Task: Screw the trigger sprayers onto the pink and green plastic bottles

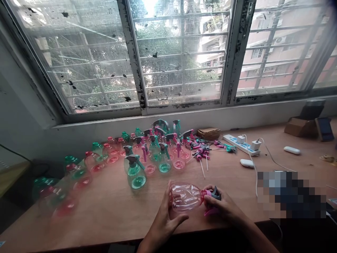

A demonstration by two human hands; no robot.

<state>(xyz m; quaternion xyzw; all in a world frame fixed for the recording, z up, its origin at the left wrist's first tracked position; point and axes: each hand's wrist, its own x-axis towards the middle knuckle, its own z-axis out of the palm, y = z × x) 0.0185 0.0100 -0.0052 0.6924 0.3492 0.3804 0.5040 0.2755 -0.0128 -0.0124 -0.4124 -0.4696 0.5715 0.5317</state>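
Note:
A clear pink spray bottle [186, 197] lies sideways just above the near edge of the wooden table [110, 207]. My left hand [164, 219] cups its rounded base, fingers curled around it. My right hand [222, 208] is closed on the bottle's neck and on the pink and grey trigger head [213, 196] fitted there. Behind, a cluster of assembled pink and green spray bottles [158, 154] stands upright.
Bottles without heads [76, 172] curve away to the left. Loose trigger heads with tubes [202, 151] lie near a brown box [209, 133]. A power strip [243, 144], white devices [246, 163], a cardboard box [300, 127] and a phone [324, 128] sit right. A window runs behind.

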